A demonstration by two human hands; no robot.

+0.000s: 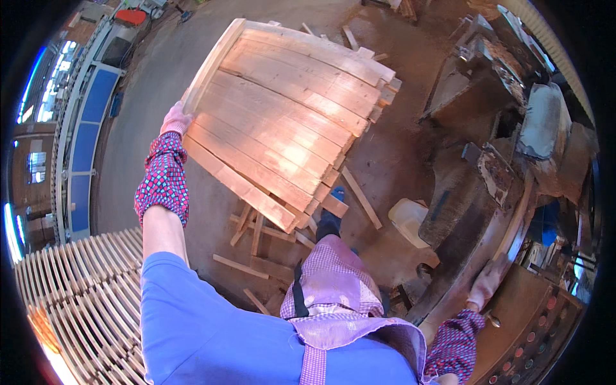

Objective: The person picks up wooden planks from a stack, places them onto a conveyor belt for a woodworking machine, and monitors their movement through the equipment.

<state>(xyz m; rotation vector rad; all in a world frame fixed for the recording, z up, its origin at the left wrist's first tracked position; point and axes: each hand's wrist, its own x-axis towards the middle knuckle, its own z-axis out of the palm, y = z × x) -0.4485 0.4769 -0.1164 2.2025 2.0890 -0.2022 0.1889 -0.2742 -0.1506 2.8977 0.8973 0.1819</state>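
Observation:
My left hand [174, 120], in a pink glove with a checked sleeve guard, grips the left edge of a large wooden slatted panel [282, 115]. The panel is raised and tilted in front of me above the floor. My right hand [486, 284], also gloved in pink, rests on the curved rim of a rusty machine table [462, 212] at the lower right; it seems to hold nothing. I wear a blue shirt and a pink checked apron.
Loose wood strips [256, 237] litter the concrete floor under the panel. A stack of slatted panels [83, 301] stands at the lower left. A white plastic container [409, 221] sits by the machine. A control panel with buttons [539, 333] is at the lower right.

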